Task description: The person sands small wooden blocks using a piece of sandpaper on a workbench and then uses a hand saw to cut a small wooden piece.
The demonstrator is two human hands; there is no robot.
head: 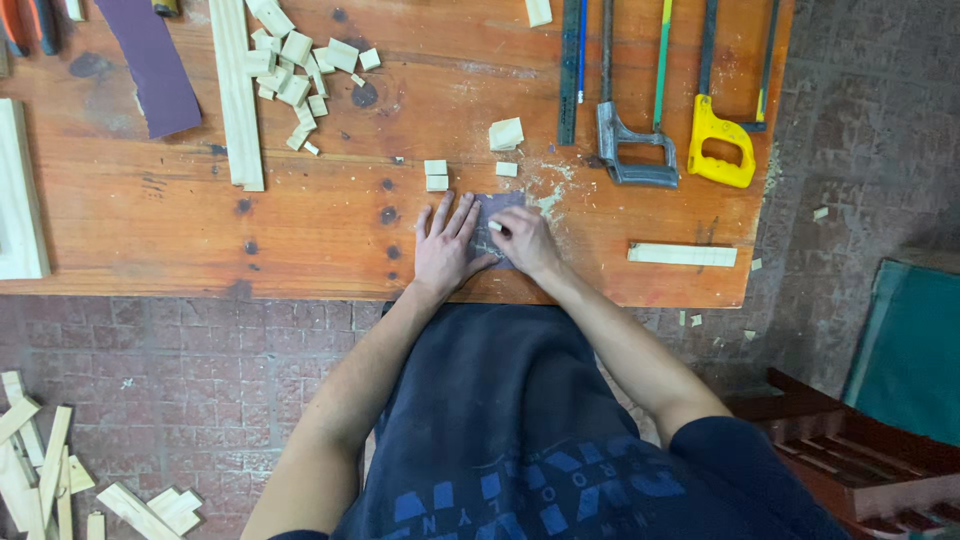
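Sandpaper sheet [497,225] is lying flat on the bench [300,220], my left hand [445,250] pressing it with fingers spread while my right hand [525,242] is pinching a small wood block [494,227] against it.

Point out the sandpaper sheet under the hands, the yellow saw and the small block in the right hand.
Sandpaper sheet [497,212]: head view, bare top part.
Yellow saw [706,132]: head view, handle.
Small block [494,227]: head view, end showing at the fingertips.
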